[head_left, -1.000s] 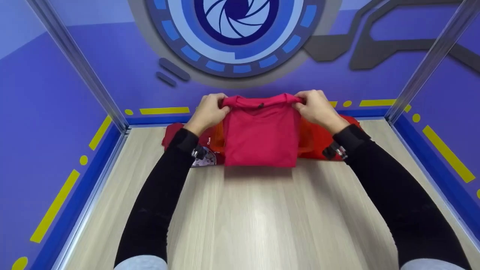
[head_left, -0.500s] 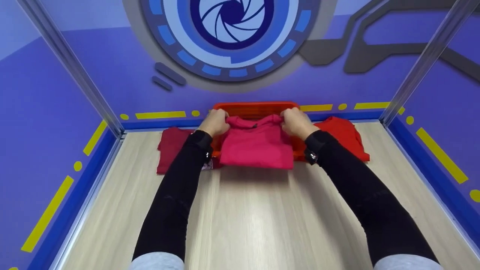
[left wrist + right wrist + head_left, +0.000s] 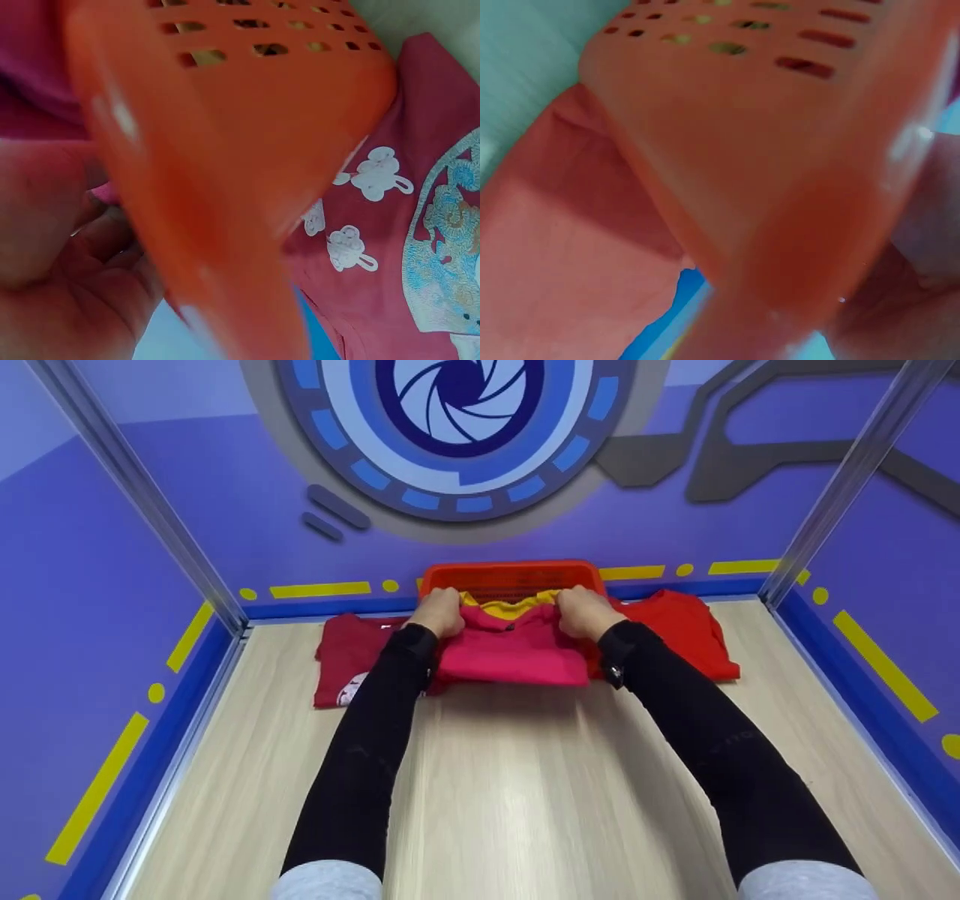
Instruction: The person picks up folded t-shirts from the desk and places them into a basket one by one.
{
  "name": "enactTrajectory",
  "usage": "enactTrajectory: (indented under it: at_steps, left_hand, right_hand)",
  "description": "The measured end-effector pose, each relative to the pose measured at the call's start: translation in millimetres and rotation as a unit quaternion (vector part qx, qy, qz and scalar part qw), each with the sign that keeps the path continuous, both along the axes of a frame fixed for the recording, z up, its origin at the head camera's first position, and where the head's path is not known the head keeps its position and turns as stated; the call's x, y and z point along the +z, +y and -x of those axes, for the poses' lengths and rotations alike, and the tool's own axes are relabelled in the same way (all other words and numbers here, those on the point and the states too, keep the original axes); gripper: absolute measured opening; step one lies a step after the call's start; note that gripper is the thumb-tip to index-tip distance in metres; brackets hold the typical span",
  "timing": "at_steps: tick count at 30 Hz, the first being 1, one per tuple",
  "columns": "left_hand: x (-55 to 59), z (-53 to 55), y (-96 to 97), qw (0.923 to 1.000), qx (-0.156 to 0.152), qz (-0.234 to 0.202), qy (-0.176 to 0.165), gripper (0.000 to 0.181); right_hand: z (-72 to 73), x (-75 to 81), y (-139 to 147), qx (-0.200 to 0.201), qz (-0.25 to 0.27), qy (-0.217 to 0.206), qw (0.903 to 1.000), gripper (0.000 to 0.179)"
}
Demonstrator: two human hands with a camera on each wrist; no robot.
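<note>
The left hand (image 3: 440,613) and right hand (image 3: 587,613) grip the pink shirt (image 3: 517,664), hiding the basket's (image 3: 517,574) front by the counter's (image 3: 510,787) far edge. A maroon shirt (image 3: 345,654) and red shirt (image 3: 679,631) lie beside it. Only the left wrist view shows small white shapes (image 3: 379,174).

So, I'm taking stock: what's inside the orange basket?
Yellow cloth shows inside the orange basket, behind the pink shirt and through side holes. The shirt covers much of the inside; anything beneath cannot be seen.
</note>
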State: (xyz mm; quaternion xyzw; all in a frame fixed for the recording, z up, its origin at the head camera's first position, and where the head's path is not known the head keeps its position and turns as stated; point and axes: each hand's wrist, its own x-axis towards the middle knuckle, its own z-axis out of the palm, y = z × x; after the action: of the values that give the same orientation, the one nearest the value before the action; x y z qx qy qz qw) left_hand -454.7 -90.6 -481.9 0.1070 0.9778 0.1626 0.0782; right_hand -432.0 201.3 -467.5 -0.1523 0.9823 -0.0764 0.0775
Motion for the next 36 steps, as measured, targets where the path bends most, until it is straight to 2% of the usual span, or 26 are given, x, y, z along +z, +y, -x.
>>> enactTrajectory:
  at_steps: [5, 6, 10, 15, 23, 29, 36]
  left_hand:
    - [1.4, 2.3, 2.9, 0.9999, 0.007, 0.008, -0.013, 0.01]
    - [11.8, -7.8, 6.9, 0.9996, 0.013, 0.017, -0.016, 0.01]
    - [11.5, -9.4, 8.1, 0.9996, 0.017, 0.017, -0.017, 0.01]
    - [9.1, -11.1, 8.5, 0.9993, 0.007, 0.024, -0.027, 0.012]
    - [16.8, -12.1, 5.8, 0.9998, 0.004, 0.015, 0.01, 0.019]
    - [14.1, -10.2, 7.5, 0.9997, 0.007, 0.024, -0.003, 0.021]
    - [17.2, -8.1, 4.3, 0.9999, 0.006, 0.009, -0.008, 0.022]
  right_hand:
    - [0.5, 3.1, -1.7, -0.014, -0.007, 0.007, 0.9999, 0.01]
    - [1.0, 3.9, -2.1, -0.017, -0.01, 0.01, 0.9998, 0.01]
    - [2.2, 4.1, -3.5, -0.022, -0.018, 0.02, 0.9994, 0.01]
    - [2.6, 5.3, -4.1, -0.024, -0.025, 0.013, 0.9993, 0.008]
    - [6.0, 15.4, -2.3, -0.023, -0.022, 0.021, 0.9993, 0.011]
    - [9.0, 17.6, -3.5, -0.018, -0.017, 0.017, 0.9996, 0.012]
    - [11.9, 23.9, -5.5, -0.028, -0.007, 0.01, 0.9995, 0.011]
